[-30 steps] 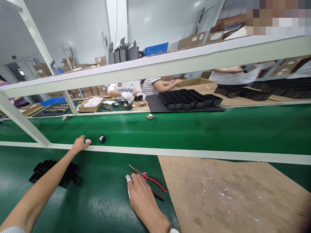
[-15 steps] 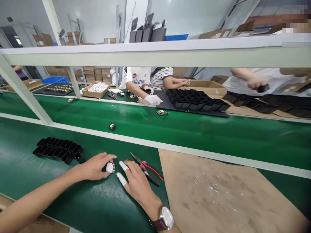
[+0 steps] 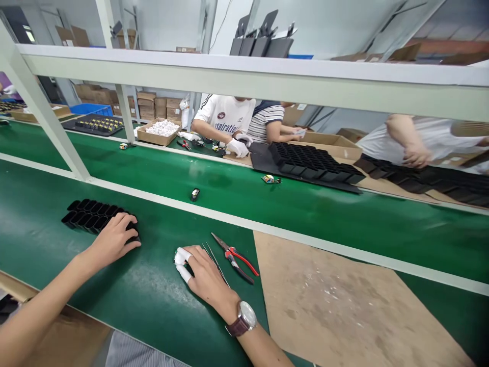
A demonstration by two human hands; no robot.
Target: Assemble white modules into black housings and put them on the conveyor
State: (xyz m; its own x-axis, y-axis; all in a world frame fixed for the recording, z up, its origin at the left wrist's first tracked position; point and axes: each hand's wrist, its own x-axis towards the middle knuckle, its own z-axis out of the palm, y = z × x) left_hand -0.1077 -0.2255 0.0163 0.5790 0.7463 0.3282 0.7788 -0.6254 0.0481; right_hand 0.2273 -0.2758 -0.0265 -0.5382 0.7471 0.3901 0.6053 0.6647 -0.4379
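My left hand [image 3: 110, 237] reaches to the right end of two rows of black plastic housings [image 3: 86, 216]. Its thumb and fingers close round the end housing, mostly hidden by the hand. White finger cots cover the thumb and index finger of my right hand [image 3: 208, 280], which pinch a small circuit board with a white piece [image 3: 178, 256] over the green bench. Thin metal prongs, seemingly tweezers [image 3: 216, 262], show beside that hand. Just right of them lie red-and-black long-nose pliers [image 3: 234, 256].
A brown cardboard sheet [image 3: 344, 295] covers the bench at right. Beyond a white rail [image 3: 160, 195] runs a green belt [image 3: 160, 168] carrying a small black unit [image 3: 195, 194] and a circuit board [image 3: 270, 179]. Co-workers sit opposite. A white beam [image 3: 244, 76] crosses overhead.
My left hand has let go of the board with the white piece and moved left to the housings. My right hand has closed on that board. The camera view has shifted.
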